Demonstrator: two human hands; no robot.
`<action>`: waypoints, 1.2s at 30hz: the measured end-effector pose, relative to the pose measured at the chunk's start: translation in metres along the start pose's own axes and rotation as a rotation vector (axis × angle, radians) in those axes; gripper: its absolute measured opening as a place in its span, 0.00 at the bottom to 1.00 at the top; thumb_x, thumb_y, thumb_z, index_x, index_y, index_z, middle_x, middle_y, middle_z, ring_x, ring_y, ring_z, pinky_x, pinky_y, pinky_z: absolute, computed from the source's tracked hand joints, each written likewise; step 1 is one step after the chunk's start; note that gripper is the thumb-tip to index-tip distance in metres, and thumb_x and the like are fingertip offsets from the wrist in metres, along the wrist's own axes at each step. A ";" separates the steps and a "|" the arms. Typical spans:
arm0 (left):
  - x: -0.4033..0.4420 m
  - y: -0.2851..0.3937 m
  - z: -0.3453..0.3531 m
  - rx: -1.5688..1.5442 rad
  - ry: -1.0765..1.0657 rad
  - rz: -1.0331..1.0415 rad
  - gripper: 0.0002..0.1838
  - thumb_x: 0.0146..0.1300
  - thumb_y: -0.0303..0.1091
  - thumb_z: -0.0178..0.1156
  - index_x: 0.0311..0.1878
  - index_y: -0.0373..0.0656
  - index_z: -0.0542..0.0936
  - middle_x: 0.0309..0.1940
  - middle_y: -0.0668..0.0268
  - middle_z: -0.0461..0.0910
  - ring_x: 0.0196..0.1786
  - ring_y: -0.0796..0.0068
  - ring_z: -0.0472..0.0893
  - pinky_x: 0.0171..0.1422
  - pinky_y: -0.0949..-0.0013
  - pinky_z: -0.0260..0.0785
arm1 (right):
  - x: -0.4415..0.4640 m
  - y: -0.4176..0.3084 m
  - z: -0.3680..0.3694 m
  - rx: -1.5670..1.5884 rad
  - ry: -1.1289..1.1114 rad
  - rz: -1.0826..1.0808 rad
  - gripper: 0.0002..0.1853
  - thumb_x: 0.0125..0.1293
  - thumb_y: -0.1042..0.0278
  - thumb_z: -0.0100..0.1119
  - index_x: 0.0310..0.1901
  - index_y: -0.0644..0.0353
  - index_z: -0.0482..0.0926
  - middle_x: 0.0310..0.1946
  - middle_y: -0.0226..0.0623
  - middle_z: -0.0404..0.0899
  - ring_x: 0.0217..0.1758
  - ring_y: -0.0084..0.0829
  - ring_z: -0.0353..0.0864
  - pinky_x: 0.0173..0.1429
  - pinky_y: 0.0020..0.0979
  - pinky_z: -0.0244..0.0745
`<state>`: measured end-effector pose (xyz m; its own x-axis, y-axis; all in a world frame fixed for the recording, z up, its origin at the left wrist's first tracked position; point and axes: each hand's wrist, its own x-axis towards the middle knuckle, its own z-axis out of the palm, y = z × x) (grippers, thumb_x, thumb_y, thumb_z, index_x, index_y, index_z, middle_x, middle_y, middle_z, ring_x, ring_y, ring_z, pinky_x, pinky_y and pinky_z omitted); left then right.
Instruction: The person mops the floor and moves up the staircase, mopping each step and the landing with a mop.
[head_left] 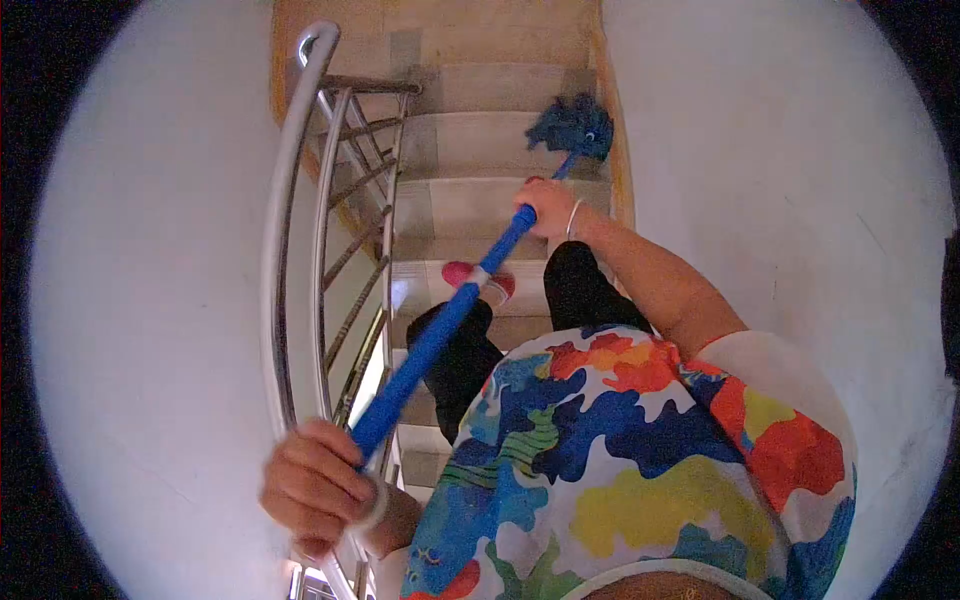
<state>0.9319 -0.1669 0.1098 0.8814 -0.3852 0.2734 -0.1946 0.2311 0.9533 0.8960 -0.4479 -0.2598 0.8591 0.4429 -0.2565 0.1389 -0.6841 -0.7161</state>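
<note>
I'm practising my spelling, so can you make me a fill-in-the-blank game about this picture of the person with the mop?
1. The left hand and the right hand grip a handle coloured ____.
2. The hand nearer the mop head is the person's ____ one.
3. The metal railing is on the person's ____ side.
4. The trousers are the colour ____.

Missing words: blue; right; left; black.

It is a bit dim here. The left hand (318, 487) looks blurry. Above its grip, the metal rail (278, 250) shines, and bright light peeks past it. Far out, the corners are black.
</note>
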 end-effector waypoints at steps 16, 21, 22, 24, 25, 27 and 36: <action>0.057 0.094 0.090 0.742 -0.183 -0.215 0.12 0.43 0.37 0.61 0.15 0.43 0.69 0.12 0.64 0.69 0.17 0.68 0.72 0.23 0.65 0.68 | 0.151 -0.115 0.044 0.427 0.172 -0.397 0.09 0.42 0.66 0.63 0.24 0.52 0.71 0.25 0.34 0.73 0.35 0.42 0.74 0.38 0.42 0.67; 0.074 0.091 0.099 0.638 -0.315 -0.113 0.14 0.47 0.38 0.59 0.13 0.47 0.68 0.10 0.68 0.69 0.15 0.72 0.72 0.23 0.67 0.67 | 0.118 -0.128 0.018 0.450 0.195 -0.312 0.09 0.41 0.67 0.62 0.26 0.51 0.73 0.27 0.35 0.75 0.36 0.43 0.76 0.37 0.43 0.69; 0.077 0.096 0.101 0.600 -0.332 -0.089 0.14 0.47 0.39 0.59 0.12 0.48 0.68 0.10 0.69 0.69 0.15 0.73 0.71 0.23 0.67 0.67 | 0.105 -0.128 0.011 0.418 0.181 -0.278 0.10 0.40 0.67 0.62 0.28 0.49 0.75 0.28 0.35 0.76 0.37 0.43 0.77 0.38 0.44 0.70; 0.079 0.109 0.097 0.497 -0.354 -0.032 0.16 0.49 0.39 0.59 0.11 0.49 0.67 0.09 0.70 0.69 0.14 0.74 0.71 0.23 0.68 0.66 | 0.078 -0.129 -0.005 0.413 0.144 -0.242 0.10 0.41 0.65 0.62 0.28 0.49 0.75 0.28 0.36 0.76 0.37 0.43 0.77 0.37 0.44 0.70; 0.084 0.113 0.089 0.450 -0.365 -0.001 0.16 0.49 0.39 0.58 0.11 0.50 0.67 0.09 0.71 0.70 0.14 0.75 0.71 0.23 0.69 0.66 | 0.063 -0.129 -0.012 0.415 0.105 -0.207 0.10 0.41 0.64 0.62 0.28 0.48 0.75 0.28 0.36 0.76 0.37 0.44 0.77 0.37 0.44 0.70; 0.083 0.115 0.076 0.354 -0.372 0.043 0.17 0.51 0.40 0.58 0.10 0.52 0.67 0.08 0.72 0.70 0.13 0.77 0.71 0.23 0.69 0.65 | 0.032 -0.128 -0.023 0.392 0.100 -0.169 0.09 0.42 0.61 0.62 0.27 0.49 0.74 0.28 0.37 0.76 0.37 0.45 0.77 0.37 0.45 0.70; 0.040 0.058 0.033 -0.043 -0.404 0.036 0.23 0.57 0.45 0.56 0.06 0.57 0.66 0.06 0.77 0.71 0.10 0.81 0.71 0.24 0.71 0.63 | -0.060 -0.058 -0.028 0.160 0.072 0.058 0.10 0.44 0.59 0.62 0.27 0.52 0.74 0.28 0.38 0.76 0.36 0.46 0.77 0.37 0.47 0.70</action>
<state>0.9415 -0.1989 0.1804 0.6324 -0.6946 0.3428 -0.1960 0.2847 0.9384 0.8502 -0.4507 -0.1849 0.8973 0.3588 -0.2573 0.0127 -0.6034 -0.7973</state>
